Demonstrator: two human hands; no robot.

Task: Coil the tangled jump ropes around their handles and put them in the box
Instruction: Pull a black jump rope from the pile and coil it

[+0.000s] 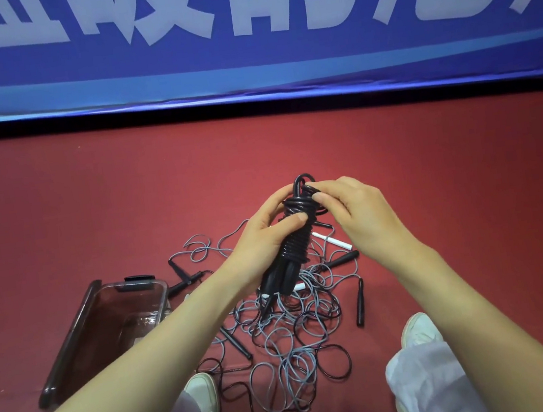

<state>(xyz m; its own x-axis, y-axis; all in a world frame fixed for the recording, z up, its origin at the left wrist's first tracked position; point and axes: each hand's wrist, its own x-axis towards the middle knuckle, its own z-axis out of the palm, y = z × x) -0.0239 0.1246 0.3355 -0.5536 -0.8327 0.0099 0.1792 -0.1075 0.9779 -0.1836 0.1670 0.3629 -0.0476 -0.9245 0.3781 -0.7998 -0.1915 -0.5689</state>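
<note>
Red floor (90,202), banner behind. Left hand (267,237) grips coiled black rope (294,247); right hand (351,216) pinches the end loop. Loose tuck likely lets coils spring undone.

Left hand (267,237) and right hand (364,214) hold a coiled black jump rope (294,247) above the red floor (91,212).
The left hand grips the bundle at mid-length, thumb across the coils; the handle ends point down toward the person. The right hand pinches the rope loop at the upper end. Below, a tangle of grey and black ropes (293,327) lies on the floor, with a white handle (331,241) and a black handle (360,301) at its right side. A tinted clear box (119,315) stands just left of the tangle. A blue banner (243,54) with white characters runs along the far side.
</note>
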